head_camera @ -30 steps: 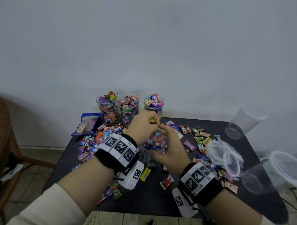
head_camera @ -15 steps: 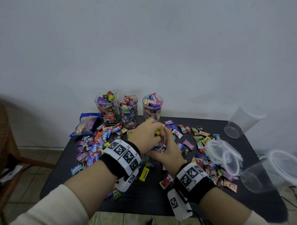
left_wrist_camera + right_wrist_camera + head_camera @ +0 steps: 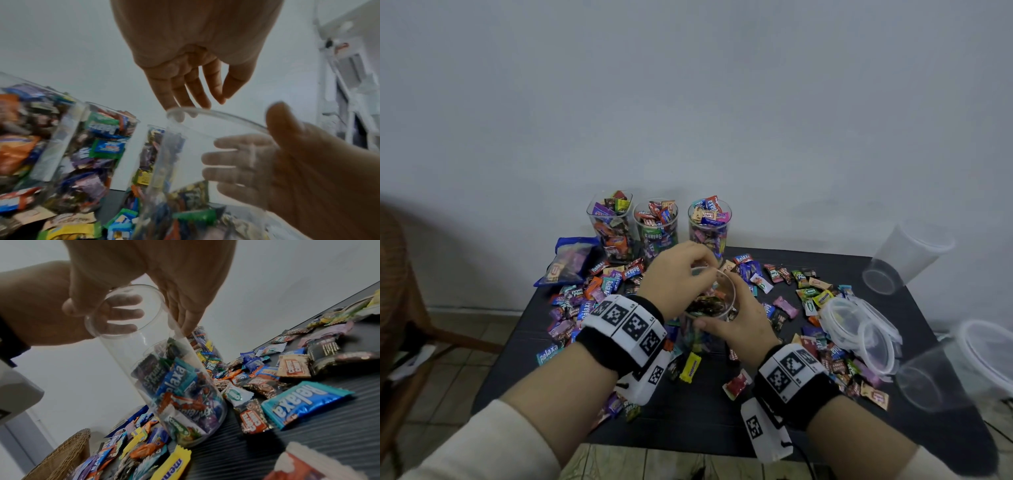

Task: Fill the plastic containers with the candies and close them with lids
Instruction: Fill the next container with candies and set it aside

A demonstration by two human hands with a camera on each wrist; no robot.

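Filling step: your right hand [image 3: 739, 325] grips the half-full container [image 3: 174, 386], left hand [image 3: 674, 277] loose-fingered and empty over its mouth, so grab more candies [image 3: 592, 294] left of it next.

front edge of table [image 3: 705, 421] bare | scattered candies [image 3: 592, 294] left | lids [image 3: 859, 329] right | filled containers [image 3: 654, 226] behind
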